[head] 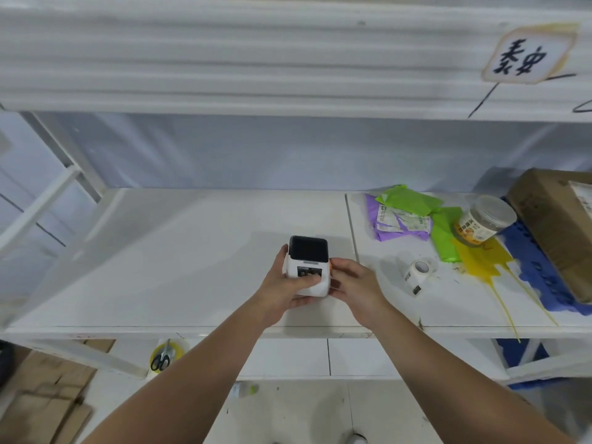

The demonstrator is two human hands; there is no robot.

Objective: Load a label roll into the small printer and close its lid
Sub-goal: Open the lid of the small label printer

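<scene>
Left hand (288,285): wraps the small printer (308,267) from its left side, thumb across the front face, fingers curled under the base; a closed grip on the body.
Right hand (354,288): pressed against the printer's right side, fingertips at an orange spot there, perhaps a latch; it grips the casing together with the left.
Printer: held just above or on the white shelf (179,251), near the front edge, dark top panel facing up.
Lid: appears shut; whether a roll sits inside cannot be told.
Label roll (416,272): lies on the shelf to the right of the hands, apart from the printer, a strip of labels trailing toward the front.
Beyond: green and purple bags (405,216) and a clear jar (487,221) farther right, a cardboard box (551,225) at the edge.
Progress: early by the look of it; the roll is outside the printer, so opening, loading and closing all seem left to do.
</scene>
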